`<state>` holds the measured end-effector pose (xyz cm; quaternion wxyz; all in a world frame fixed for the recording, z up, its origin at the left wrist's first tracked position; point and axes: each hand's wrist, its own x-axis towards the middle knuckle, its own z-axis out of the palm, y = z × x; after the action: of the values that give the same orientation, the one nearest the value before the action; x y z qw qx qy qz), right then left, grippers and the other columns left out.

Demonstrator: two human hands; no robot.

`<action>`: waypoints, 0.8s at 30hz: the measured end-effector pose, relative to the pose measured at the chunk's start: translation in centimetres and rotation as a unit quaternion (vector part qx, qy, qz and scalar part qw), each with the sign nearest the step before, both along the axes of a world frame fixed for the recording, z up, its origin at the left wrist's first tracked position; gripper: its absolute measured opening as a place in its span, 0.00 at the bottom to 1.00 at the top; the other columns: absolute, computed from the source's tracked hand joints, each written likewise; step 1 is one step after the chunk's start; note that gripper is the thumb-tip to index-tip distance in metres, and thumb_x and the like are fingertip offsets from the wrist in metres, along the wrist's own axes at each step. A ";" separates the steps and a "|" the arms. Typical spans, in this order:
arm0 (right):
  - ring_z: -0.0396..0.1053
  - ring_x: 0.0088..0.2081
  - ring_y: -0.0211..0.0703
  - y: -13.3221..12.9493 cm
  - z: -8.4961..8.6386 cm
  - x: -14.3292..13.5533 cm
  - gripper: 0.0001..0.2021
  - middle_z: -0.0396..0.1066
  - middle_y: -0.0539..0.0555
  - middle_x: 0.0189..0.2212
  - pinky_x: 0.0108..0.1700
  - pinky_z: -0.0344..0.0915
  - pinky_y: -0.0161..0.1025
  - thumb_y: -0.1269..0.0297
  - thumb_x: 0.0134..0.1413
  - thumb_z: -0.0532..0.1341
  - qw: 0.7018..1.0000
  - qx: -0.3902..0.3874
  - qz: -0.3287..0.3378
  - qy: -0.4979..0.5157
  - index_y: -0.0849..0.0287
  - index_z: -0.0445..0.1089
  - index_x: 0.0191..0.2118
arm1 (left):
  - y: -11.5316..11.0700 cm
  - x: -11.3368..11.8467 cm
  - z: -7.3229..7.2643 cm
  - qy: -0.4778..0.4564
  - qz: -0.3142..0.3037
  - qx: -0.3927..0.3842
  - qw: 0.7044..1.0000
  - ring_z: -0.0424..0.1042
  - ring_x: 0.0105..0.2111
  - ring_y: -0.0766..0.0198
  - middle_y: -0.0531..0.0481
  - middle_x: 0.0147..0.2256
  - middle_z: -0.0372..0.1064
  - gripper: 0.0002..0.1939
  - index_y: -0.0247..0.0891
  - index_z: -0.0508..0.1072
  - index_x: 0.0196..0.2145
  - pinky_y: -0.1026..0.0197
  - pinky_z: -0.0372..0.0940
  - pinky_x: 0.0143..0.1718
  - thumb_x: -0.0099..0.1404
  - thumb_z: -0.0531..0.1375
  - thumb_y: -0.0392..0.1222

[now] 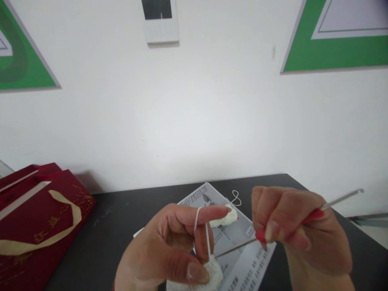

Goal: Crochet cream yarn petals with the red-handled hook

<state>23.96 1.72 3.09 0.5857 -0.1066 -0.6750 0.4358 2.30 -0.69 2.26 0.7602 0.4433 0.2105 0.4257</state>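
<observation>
My left hand (169, 246) pinches a white crochet piece (214, 275) at the bottom centre, thumb on top. White yarn (207, 239) loops over its outstretched index finger and runs down to the piece. My right hand (298, 230) grips a crochet hook (313, 216) by its red handle. One thin metal end reaches left to the edge of the white piece; the other hooked end points up to the right. Whether the left tip sits inside a stitch is too small to tell. Behind my left fingertip, a second white crochet piece (226, 218) lies on a printed sheet.
The printed sheet (242, 252) with a flower picture and text lies on the black table (127, 218). Dark red gift bags (39, 226) with a cream ribbon stand at the left. A white wall with green-framed panels rises behind the table's back edge.
</observation>
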 end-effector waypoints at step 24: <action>0.71 0.22 0.36 0.3 0.2 0.0 0.08 0.75 0.54 0.20 0.24 0.67 0.31 0.60 0.52 0.70 0.999 -0.012 0.045 0.024 0.60 0.81 0.30 | 0.5 -0.4 -0.9 -0.040 -0.089 -0.015 0.995 0.58 0.22 0.70 0.55 0.21 0.61 0.28 0.39 0.81 0.47 0.65 0.55 0.27 0.46 0.73 0.33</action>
<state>23.94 2.02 3.32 0.5805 -0.0730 -0.6593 0.4721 1.94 -0.16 1.35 0.8097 0.4314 0.1460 0.3701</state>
